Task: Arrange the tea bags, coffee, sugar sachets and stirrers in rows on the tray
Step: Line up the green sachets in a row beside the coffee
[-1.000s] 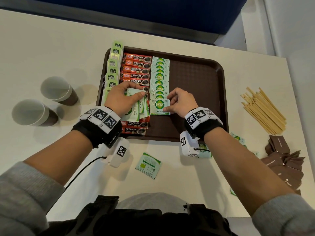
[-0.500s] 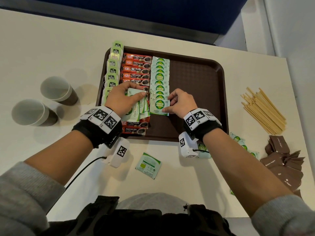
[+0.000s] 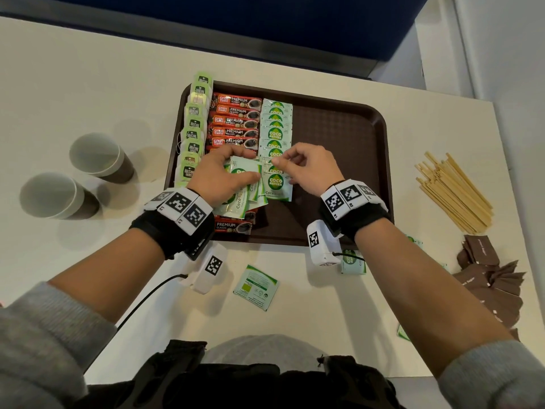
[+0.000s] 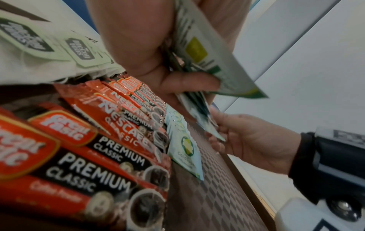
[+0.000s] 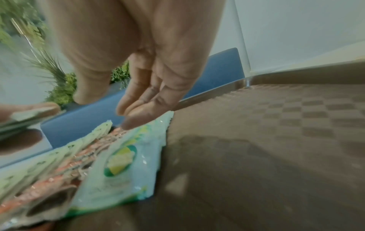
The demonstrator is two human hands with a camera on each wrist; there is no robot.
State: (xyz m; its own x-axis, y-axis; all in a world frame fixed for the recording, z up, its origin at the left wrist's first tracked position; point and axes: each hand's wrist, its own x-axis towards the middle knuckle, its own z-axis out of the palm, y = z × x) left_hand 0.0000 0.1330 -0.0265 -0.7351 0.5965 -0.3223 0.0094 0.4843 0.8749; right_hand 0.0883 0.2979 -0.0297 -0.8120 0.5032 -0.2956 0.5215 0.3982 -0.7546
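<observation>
On the brown tray [image 3: 339, 143] lie three rows: green tea bags [image 3: 194, 125] at the left edge, red coffee sticks [image 3: 236, 122], then green coco sugar sachets [image 3: 276, 134]. The nearest sachet [image 3: 277, 184] lies flat at the row's near end. My left hand [image 3: 241, 166] grips a fanned stack of sugar sachets [image 3: 244, 199] over the coffee sticks, and the left wrist view shows that stack [image 4: 203, 51] too. My right hand [image 3: 284, 160] hovers over the sachet row beside the stack. Its fingers [image 5: 138, 109] are loosely curled and hold nothing.
Wooden stirrers [image 3: 454, 193] and brown sachets [image 3: 489, 278] lie on the table right of the tray. Two paper cups [image 3: 100, 157] [image 3: 56, 196] stand at the left. A loose green sachet [image 3: 256, 287] lies near the table's front edge, and another [image 3: 354, 261] under my right wrist.
My right hand let go of the sachet it laid at the row's near end. It lifted and moved left toward the stack in my left hand, which stayed put.
</observation>
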